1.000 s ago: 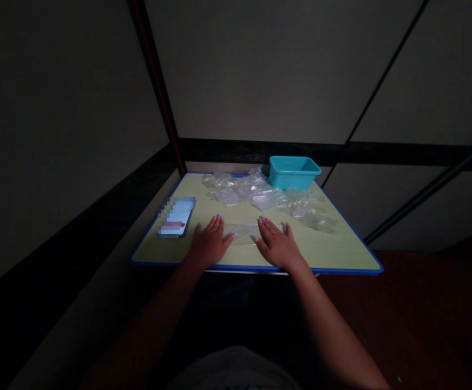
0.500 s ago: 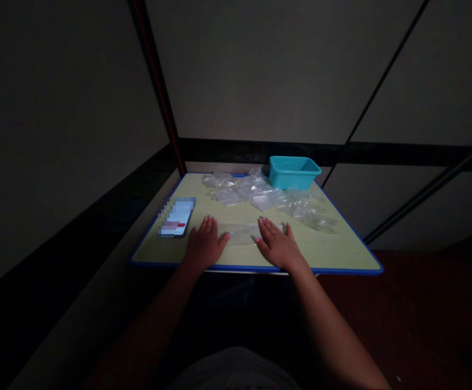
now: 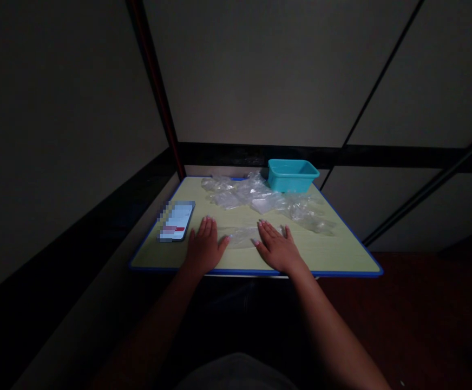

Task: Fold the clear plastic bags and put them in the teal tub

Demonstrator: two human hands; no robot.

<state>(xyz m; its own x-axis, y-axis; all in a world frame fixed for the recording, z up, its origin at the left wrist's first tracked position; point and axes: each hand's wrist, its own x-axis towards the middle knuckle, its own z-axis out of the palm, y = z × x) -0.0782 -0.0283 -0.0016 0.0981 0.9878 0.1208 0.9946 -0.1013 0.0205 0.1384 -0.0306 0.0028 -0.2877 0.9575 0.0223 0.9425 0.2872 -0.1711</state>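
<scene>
A clear plastic bag (image 3: pixel 242 237) lies flattened near the front of the small table (image 3: pixel 337 257), between my two hands. My left hand (image 3: pixel 204 249) rests palm down at the bag's left end, thumb out to the side and touching its edge. Palm down over the right end is my right hand (image 3: pixel 277 246), fingers stretched forward and thumb spread. Part of the bag is hidden under the right hand. Farther back lie several crumpled clear plastic bags (image 3: pixel 260 195) in a loose heap.
A turquoise plastic basket (image 3: pixel 292 179) stands at the back right, against the heap. On the left side lies a phone (image 3: pixel 181 219) with its screen lit. The table has a blue edge, with walls behind it and to its left.
Both hands stay flat in the same places on the table and the bag. The whole view has shifted very slightly with the head; nothing else has visibly moved.
</scene>
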